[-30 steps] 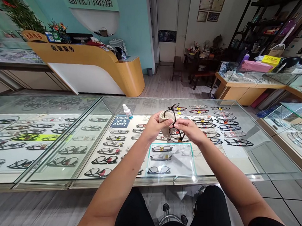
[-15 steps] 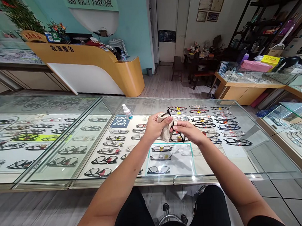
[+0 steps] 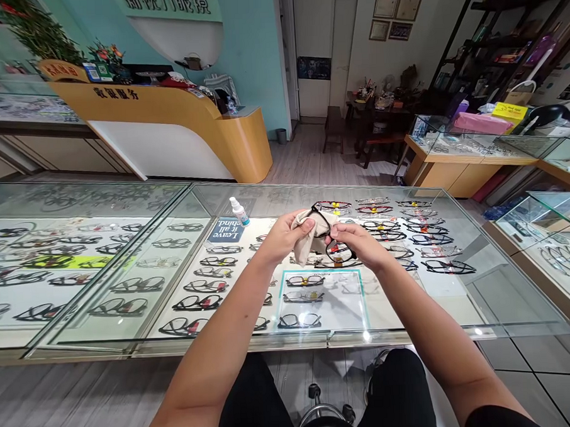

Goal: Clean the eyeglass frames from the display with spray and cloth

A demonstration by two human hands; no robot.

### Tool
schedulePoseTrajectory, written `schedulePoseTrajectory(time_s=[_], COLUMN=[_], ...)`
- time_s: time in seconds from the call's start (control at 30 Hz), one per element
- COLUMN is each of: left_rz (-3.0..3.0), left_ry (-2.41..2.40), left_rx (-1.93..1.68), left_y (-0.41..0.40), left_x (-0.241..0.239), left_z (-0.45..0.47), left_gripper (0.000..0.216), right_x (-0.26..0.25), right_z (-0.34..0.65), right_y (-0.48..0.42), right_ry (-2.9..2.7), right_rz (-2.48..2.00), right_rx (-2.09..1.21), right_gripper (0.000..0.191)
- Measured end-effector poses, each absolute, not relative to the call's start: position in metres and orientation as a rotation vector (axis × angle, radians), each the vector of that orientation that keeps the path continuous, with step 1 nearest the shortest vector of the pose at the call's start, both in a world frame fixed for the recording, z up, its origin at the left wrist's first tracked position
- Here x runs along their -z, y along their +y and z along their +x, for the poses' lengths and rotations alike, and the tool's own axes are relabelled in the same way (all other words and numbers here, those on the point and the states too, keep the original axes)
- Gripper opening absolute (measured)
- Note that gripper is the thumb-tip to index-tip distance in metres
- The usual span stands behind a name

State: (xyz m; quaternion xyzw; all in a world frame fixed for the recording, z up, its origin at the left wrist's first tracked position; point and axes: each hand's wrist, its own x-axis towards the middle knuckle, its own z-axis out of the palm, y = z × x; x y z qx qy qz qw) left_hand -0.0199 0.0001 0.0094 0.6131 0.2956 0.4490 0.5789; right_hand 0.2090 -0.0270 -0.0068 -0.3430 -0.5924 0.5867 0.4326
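Above the glass counter, my left hand (image 3: pixel 285 237) is closed on a beige cleaning cloth (image 3: pixel 309 242), which bunches around one lens of a pair of black-framed glasses (image 3: pixel 339 252). My right hand (image 3: pixel 355 240) pinches the same frame near its middle. The other lens hangs uncovered below my right fingers, tilted. Part of the frame's upper edge shows dark against the cloth. A small white spray bottle (image 3: pixel 239 212) with a blue lower part stands upright on the glass, to the left of my hands.
Under the glass of the display counter (image 3: pixel 328 339) lie rows of glasses (image 3: pixel 450 267) and a blue printed card (image 3: pixel 225 230). Beyond it stand a yellow-and-white cashier desk (image 3: pixel 244 146) and a wooden bench (image 3: pixel 334 129). More glass cases (image 3: pixel 555 233) are at the right.
The cloth has shifted slightly left with my left hand. The glasses have turned, so one lens now shows uncovered below my right fingers.
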Motion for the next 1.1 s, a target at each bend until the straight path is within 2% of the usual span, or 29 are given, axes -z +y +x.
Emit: schedulePoseTrajectory(time_s=[0.2, 0.4, 0.73, 0.93, 1.1], left_rz=[1.399, 1.388, 1.386, 1.416, 1.39], left_ry=[0.652, 0.634, 0.748, 0.746, 0.654], left_rx=[-0.997, -1.055, -1.259, -1.158, -1.063], left_y=[-0.001, -0.005, -0.014, -0.007, -0.007], left_x=[-0.007, -0.004, -0.003, -0.006, -0.01], left_z=[-0.02, -0.006, 0.009, -0.003, -0.011], left_gripper=[0.059, 0.054, 0.064, 0.068, 0.057], right_x=[0.006, 0.013, 0.008, 0.004, 0.006], right_z=[0.209, 0.202, 0.193, 0.196, 0.201], right_y=[-0.026, -0.027, -0.033, -0.032, -0.03], right_ry=[-1.435, -1.381, -1.468, -1.456, -1.395], right_rz=[-0.826, -0.855, -0.779, -0.806, -0.836], right_rx=[-1.468, -1.561, -1.537, -1.466, -1.451], right_gripper=[0.03, 0.038, 0.039, 0.037, 0.04])
